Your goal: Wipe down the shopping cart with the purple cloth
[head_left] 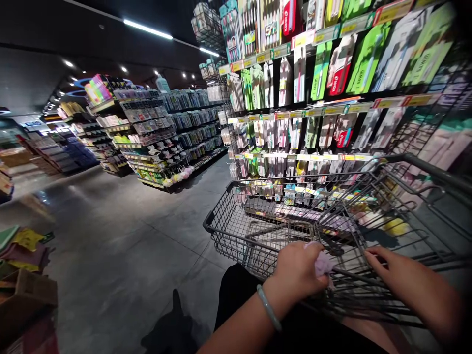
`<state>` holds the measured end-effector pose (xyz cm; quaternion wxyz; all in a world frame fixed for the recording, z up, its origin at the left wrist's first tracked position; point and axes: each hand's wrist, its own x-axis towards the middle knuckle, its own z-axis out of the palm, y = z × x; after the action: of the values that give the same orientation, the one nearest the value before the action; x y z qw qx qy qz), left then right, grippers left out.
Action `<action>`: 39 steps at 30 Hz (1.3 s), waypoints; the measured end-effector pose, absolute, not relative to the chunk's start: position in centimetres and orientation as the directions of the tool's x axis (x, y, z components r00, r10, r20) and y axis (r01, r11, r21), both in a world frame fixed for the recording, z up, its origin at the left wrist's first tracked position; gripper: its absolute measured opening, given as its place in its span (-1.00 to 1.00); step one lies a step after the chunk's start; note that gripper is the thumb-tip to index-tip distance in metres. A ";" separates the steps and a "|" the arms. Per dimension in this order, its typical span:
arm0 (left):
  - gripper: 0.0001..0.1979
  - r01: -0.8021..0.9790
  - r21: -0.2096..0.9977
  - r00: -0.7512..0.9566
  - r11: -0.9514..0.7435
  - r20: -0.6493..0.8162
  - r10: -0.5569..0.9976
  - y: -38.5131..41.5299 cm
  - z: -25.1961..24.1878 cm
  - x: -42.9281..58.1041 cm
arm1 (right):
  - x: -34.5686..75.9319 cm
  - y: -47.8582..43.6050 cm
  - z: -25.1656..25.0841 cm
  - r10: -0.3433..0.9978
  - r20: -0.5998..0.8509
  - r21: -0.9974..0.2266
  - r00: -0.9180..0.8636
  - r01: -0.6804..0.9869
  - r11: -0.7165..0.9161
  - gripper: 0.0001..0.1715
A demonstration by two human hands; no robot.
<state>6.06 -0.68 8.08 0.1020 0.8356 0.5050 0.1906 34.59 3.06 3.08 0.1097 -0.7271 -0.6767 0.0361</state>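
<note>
- Gripping a soft, ruffled pale-lilac bundle [323, 264], my left hand [299, 268] is closed around it; a smooth grey-green bangle [269, 308] circles that wrist.
- My right hand [387, 264] is half curled at the dark-grey wire shopping cart [208, 224]; from my feed I cannot tell whether it grips the wires.
- From that right hand, the bundle lies leftward, apart from its fingers and above the wirework. I make out no clear long axis; the left is nearer.
- Beyond the cart, my camera shows a tall display rack [324, 109]. One red card pack [339, 81] reads perhaps "KDAR"; the yellow-and-red price labels [420, 100] are illegible.
</note>
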 end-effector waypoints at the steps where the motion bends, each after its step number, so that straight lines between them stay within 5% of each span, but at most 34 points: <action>1: -0.30 0.806 0.369 0.409 -0.462 0.216 0.886 -0.6 8.0 6.0 | 34.5 3.1 3.3 0.997 0.044 -0.245 0.061 0.968 -0.048 -0.55; 6: -0.08 0.810 0.387 0.392 -0.440 0.200 0.898 -0.3 8.1 6.1 | 33.7 3.2 4.2 0.998 -0.019 -0.270 0.052 0.961 -0.055 -0.55; 12: -0.32 0.799 0.431 0.356 -0.419 0.223 0.908 -0.2 7.9 5.5 | 31.9 2.5 5.9 0.999 0.010 -0.155 0.043 0.987 -0.041 -0.50; 24: -0.33 0.755 0.452 0.338 -0.474 0.351 0.873 -0.7 6.6 1.0 | 28.9 1.7 8.0 0.998 0.031 -0.115 0.057 0.992 -0.053 -0.48; 33: -0.35 0.846 0.412 0.133 -0.338 0.451 0.883 -1.0 6.5 -7.1 | 28.2 2.0 8.2 0.997 0.047 -0.099 0.065 0.993 -0.061 -0.48; 39: -0.35 0.803 0.424 0.286 -0.419 0.343 0.895 -0.8 6.7 -2.8 | 28.4 2.2 8.1 0.995 0.013 -0.114 0.101 0.989 -0.098 -0.50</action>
<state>-2.79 -0.76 6.74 0.0845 0.7974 0.5324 0.2712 28.43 2.18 8.14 0.0465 -0.7403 -0.6698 0.0336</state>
